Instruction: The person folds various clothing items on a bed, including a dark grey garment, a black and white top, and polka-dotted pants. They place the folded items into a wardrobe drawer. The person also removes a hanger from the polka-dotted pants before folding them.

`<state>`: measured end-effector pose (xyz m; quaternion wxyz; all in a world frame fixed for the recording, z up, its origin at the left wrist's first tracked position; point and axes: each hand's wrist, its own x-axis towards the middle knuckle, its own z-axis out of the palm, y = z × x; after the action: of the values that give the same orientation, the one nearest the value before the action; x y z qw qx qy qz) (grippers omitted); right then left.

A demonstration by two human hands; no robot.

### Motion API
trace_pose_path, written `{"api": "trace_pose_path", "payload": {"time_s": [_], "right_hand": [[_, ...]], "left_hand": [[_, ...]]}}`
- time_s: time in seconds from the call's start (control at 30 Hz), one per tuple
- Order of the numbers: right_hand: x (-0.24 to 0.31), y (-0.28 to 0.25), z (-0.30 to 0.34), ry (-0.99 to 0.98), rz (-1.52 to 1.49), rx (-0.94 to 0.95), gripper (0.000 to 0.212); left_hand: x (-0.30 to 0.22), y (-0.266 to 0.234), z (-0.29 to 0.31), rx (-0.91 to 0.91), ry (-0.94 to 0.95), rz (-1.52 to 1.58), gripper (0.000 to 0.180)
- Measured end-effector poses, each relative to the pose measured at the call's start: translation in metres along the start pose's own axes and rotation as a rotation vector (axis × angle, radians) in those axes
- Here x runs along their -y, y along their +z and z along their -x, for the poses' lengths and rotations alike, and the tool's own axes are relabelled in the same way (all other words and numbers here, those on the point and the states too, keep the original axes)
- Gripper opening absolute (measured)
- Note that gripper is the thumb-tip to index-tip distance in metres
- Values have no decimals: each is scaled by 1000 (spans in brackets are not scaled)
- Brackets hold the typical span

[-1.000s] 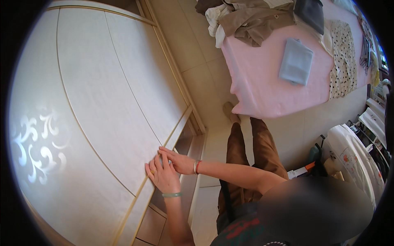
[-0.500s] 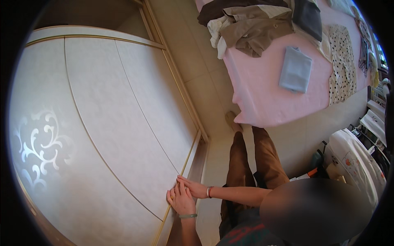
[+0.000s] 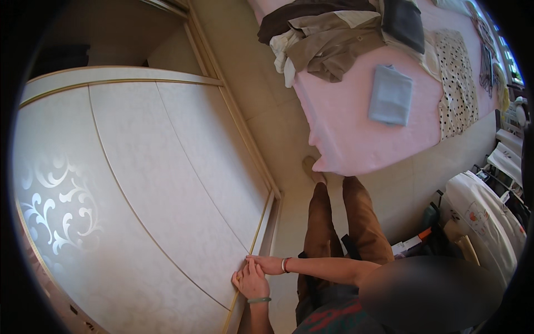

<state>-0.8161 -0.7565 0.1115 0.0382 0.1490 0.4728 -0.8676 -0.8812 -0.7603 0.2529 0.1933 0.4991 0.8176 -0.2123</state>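
Note:
A large pale wardrobe door [image 3: 161, 183] with gold trim and a silver scroll pattern fills the left side. At its near, gold-trimmed edge, my left hand [image 3: 254, 283], wearing a green bangle, grips with its fingers bent over the trim. Right beside it and touching it, my right hand [image 3: 268, 264], with a white bracelet on the wrist, has its fingertips hooked on the same edge. Part of the right hand's fingers is hidden by the left.
Beyond the door's far edge shows a dark wardrobe interior [image 3: 117, 44]. A pink-covered bed [image 3: 356, 142] holds a pile of brown clothes [image 3: 334, 47], a folded light-blue cloth [image 3: 391, 96] and a polka-dot garment [image 3: 457, 83]. White bags [image 3: 481, 217] stand at the right.
The wardrobe door has slid toward me, and more of the dark interior shows past its far edge. Both hands have stayed on its near edge.

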Motion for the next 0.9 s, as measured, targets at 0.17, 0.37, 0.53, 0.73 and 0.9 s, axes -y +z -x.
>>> {"api": "trace_pose_path", "payload": {"time_s": [0.17,0.37,0.53,0.73,0.9], "right_hand": [[13,-40,26,50,-111,38,56],[49,-140,104,-98,-563,-399,73],[92,-249,254,-578,-1051,-668,79],[116,-318,469,-965,-1057,-857,78],[104,-334,592,-1094,-1065,-988,76]], "left_hand": [[-26,-16,-6,160,-155,67,41],[-122,6,-65,192,-115,1148,70],[-302,-30,-90,305,166,1996,75],[-498,-64,-66,699,327,2491,69],[-612,-78,-28,895,367,2437,67]]}}
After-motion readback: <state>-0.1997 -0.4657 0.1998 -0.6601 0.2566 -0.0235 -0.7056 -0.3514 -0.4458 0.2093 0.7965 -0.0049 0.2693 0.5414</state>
